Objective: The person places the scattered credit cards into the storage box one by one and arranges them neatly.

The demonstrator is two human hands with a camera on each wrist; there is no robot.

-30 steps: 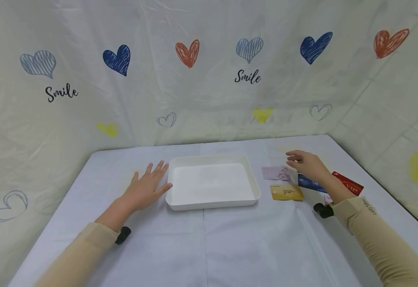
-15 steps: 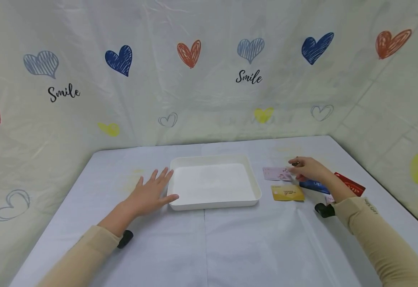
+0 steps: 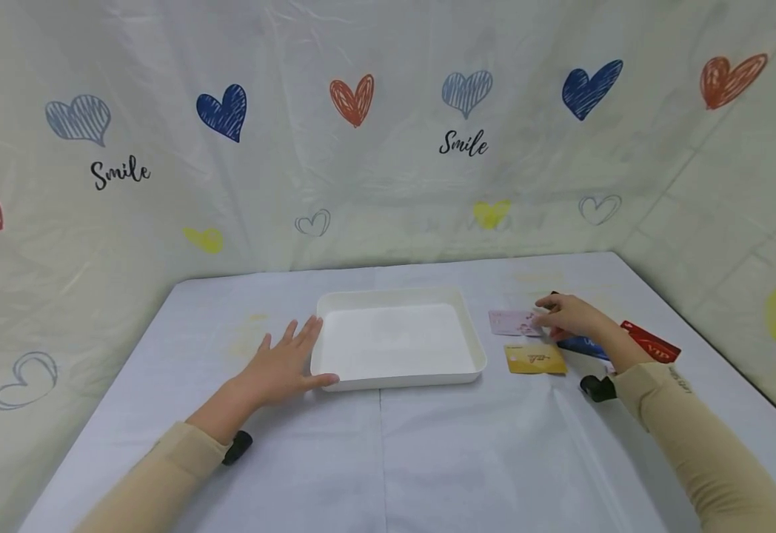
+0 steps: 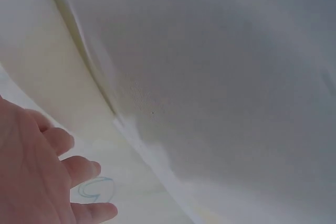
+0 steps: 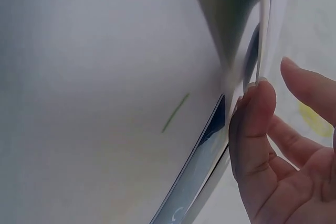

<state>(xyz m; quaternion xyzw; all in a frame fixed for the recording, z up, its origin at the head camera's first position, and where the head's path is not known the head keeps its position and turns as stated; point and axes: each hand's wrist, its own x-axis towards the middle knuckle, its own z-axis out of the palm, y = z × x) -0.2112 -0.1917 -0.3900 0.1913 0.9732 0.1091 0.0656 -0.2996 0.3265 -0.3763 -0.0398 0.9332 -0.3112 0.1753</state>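
We see a left hand [image 3: 280,374], fingers spread, at the nine o'clock side of a white tray [image 3: 397,337]. Toward three, the right hand [image 3: 571,314] bends its fingers, pinching what we cannot tell, with a pink card [image 3: 512,323] at its nine, gold card [image 3: 536,359] at seven, blue card [image 3: 586,348] at five.

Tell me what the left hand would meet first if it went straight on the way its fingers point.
Most likely the white tray, at its left wall: the left hand points forward and right, its fingertips right by that wall. Whether they already touch it or sit above it is unclear.
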